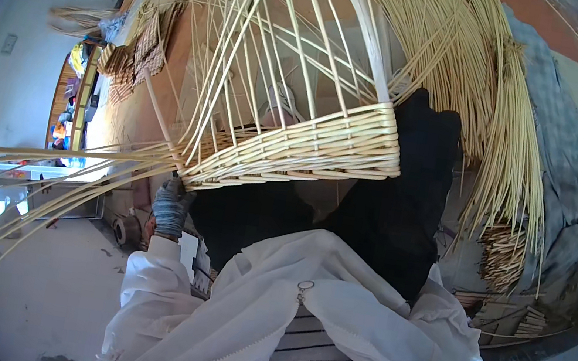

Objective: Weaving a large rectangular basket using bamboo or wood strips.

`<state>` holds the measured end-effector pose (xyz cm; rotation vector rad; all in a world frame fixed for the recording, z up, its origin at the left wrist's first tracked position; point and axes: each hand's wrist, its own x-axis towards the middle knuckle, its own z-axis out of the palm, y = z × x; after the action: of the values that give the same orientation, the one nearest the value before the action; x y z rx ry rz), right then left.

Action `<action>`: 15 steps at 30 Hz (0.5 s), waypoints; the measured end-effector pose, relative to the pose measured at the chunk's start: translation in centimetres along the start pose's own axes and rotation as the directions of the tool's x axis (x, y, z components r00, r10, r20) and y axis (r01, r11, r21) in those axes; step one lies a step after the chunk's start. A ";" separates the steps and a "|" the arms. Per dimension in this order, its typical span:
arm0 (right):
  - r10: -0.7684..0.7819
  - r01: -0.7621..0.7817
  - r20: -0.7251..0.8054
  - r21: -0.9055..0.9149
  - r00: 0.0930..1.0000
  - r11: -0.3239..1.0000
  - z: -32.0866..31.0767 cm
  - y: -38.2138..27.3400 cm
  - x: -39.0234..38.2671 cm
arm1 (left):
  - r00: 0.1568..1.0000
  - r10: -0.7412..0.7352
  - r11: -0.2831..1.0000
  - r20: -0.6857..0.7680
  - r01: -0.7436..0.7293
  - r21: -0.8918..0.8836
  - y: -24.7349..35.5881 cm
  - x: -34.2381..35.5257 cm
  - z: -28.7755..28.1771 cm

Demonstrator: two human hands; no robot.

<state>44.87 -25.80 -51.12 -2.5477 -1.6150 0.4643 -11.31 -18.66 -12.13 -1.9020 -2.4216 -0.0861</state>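
Note:
A half-woven wicker basket (pixel 309 142) of pale willow lies tilted across my lap, its long woven side facing me. Tall thin stakes (pixel 272 43) rise from it, and a thicker pale post (pixel 370 36) stands at its right corner. My left hand (pixel 171 209), in a grey-blue glove, is closed at the basket's lower left corner, its fingertips partly hidden. Beside that hand, a spray of loose willow strands (pixel 65 181) sticks out to the left. My right hand does not show; only the right sleeve (pixel 448 316) is in view.
Long willow rods (pixel 461 79) lie heaped at the upper right, beside a grey-blue cloth (pixel 568 162). Under them is a bundle of cut rod ends (pixel 504 254). A checked cloth (pixel 146 47) lies at the upper left. A dark round metal part (pixel 126 231) sits near my left forearm.

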 end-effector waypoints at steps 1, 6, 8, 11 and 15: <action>-0.005 0.005 0.000 0.012 1.000 1.000 0.2 -0.2 0.2 | 0.998 -0.031 0.996 0.046 0.027 0.084 0.4 0.2 -0.5; 0.008 -0.008 -0.010 0.043 1.000 0.999 1.3 0.5 -0.1 | 0.989 0.010 0.962 0.148 -0.049 0.268 1.9 2.2 -1.1; 0.025 -0.024 -0.027 0.052 0.999 0.998 1.5 1.3 -1.1 | 0.990 0.074 0.962 0.120 -0.102 0.252 1.4 2.7 -0.1; 0.009 -0.006 -0.069 0.051 0.998 0.999 1.8 1.2 -3.8 | 0.986 0.162 0.930 0.023 -0.161 0.330 -1.6 1.9 0.9; -0.078 0.081 -0.159 0.014 0.984 0.997 3.4 -0.9 -6.5 | 0.986 -0.041 0.933 0.163 -0.021 0.358 -2.6 2.3 -0.8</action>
<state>40.46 -31.52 -52.81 -2.4257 -1.6390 0.2622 -14.35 -17.11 -11.20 -1.7908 -2.3396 0.5030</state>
